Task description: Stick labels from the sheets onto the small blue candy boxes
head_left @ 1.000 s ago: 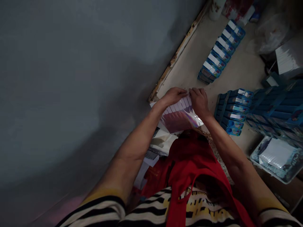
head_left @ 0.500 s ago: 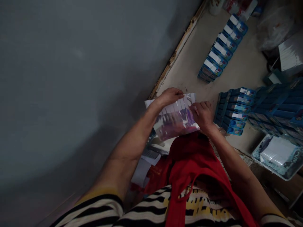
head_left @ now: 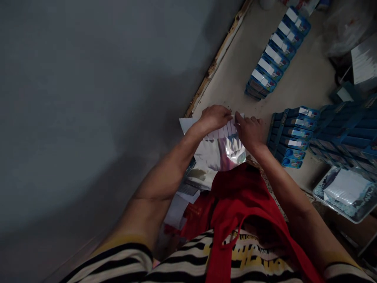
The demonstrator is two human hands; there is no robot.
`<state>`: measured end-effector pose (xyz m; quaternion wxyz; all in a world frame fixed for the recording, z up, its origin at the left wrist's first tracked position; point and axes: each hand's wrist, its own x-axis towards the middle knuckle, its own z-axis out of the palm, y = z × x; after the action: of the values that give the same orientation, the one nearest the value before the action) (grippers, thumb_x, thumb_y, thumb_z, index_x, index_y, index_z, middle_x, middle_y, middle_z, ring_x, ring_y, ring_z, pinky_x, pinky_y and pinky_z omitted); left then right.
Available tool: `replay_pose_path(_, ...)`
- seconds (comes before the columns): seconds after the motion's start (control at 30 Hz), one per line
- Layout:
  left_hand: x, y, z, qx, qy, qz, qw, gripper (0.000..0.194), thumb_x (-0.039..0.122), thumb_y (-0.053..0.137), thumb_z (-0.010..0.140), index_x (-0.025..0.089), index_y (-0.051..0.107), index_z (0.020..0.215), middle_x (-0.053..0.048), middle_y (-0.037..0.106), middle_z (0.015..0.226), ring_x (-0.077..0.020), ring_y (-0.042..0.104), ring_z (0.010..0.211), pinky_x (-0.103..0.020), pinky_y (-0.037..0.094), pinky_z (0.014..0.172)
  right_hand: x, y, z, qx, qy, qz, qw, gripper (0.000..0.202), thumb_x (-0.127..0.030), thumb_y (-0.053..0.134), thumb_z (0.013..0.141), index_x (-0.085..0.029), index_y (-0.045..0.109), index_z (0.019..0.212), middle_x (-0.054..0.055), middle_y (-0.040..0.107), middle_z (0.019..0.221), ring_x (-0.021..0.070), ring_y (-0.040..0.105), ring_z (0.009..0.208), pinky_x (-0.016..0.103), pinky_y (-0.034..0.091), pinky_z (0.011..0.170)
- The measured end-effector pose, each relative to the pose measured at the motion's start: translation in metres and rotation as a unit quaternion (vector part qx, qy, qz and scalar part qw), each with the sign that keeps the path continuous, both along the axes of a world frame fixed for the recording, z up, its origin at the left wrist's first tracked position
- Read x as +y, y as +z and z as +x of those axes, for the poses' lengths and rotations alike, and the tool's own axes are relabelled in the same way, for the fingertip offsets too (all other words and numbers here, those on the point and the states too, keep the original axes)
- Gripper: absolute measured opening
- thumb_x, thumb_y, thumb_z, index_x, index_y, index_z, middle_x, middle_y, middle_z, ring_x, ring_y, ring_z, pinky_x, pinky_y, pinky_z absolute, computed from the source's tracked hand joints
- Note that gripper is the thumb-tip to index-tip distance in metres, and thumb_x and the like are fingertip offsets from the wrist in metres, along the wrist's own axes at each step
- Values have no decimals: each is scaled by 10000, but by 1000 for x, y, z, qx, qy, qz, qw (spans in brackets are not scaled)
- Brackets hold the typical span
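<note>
Dim workbench against a grey wall: the left hand [head_left: 213,117] and right hand [head_left: 250,129] have come back together, both pinching the top edge of a glossy sticker sheet [head_left: 220,151], which half a second ago lay flatter with the right hand lower. Blue packet rows [head_left: 290,135] lie just beside.

Both bare forearms are stretched forward and converge. The left hand [head_left: 214,117] is held palm down, fingers curled, thumb and forefinger pinched at the tips. The right hand [head_left: 249,129] is set just beside it, knuckles up, fingertips pinched too. The two hands' fingertips are nearly met.
</note>
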<state>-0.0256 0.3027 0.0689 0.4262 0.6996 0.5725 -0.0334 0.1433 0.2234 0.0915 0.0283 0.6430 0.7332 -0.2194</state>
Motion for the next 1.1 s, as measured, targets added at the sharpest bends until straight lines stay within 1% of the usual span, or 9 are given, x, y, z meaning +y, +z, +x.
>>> replay_pose_path(0.1,3,7,-1,48,-1,-26,999,225,355,666,937,253,854,1007,-85,805,1028,-300,693,1053,-363,476,884,-6,9,-3,-29,22,-26,999,462,-302,487,1104,-202,578,1546,187,785,1169,353,643,1155,476,381,983)
replay_pose_path(0.2,4,12,-2,76,-9,-20,997,286,357,621,961,261,847,1108,-93,811,1096,-295,696,1089,-361,487,888,-16,20,0,-16,13,-34,999,322,-327,558,1068,-211,725,1317,162,787,1178,346,645,1155,450,393,967)
replay_pose_path(0.33,7,14,-1,85,-33,4,996,303,323,590,979,228,837,1125,-110,801,1113,-294,693,1083,-366,471,891,-29,31,10,82,-114,-39,989,213,-358,699,946,-221,738,1104,69,768,932,259,668,884,352,418,798)
replay_pose_path(0.43,12,10,4,42,-82,10,996,308,323,564,992,182,832,1046,-115,789,1023,-272,683,1000,-351,451,843,-40,32,19,218,-239,-9,946,173,-362,704,895,-235,692,1011,-44,610,692,166,560,652,288,380,664)
replay_pose_path(0.53,17,5,9,-8,-96,7,995,285,326,576,971,182,821,954,-83,766,901,-239,661,887,-334,427,781,-47,25,27,323,-286,39,901,174,-403,688,900,-238,667,950,-90,462,609,128,455,570,266,367,622)
replay_pose_path(0.73,18,-4,20,-35,-86,46,995,269,357,581,954,205,802,926,-76,751,927,-246,659,955,-331,415,831,-51,8,35,257,-168,156,939,239,-397,598,1013,-247,744,897,-11,617,659,166,549,663,329,411,769)
replay_pose_path(0.87,15,-27,21,-113,-112,-25,987,261,350,572,937,191,764,860,-50,710,828,-217,637,849,-307,410,780,-59,16,31,265,-80,197,941,288,-416,575,1052,-263,756,888,13,665,682,176,566,676,358,419,797)
replay_pose_path(1.0,15,-57,18,-167,-107,-112,974,193,336,641,874,196,755,804,-26,698,754,-199,621,765,-285,406,738,-56,14,29,376,-314,241,838,251,-476,648,1009,-247,703,923,-11,638,768,151,560,680,316,457,733)
replay_pose_path(1.1,21,-76,22,-154,-97,-48,982,114,315,726,829,219,775,792,-39,723,783,-238,663,846,-312,422,798,-41,-2,32,418,-448,226,758,309,-527,739,889,-230,653,875,-31,571,771,139,543,722,284,460,716)
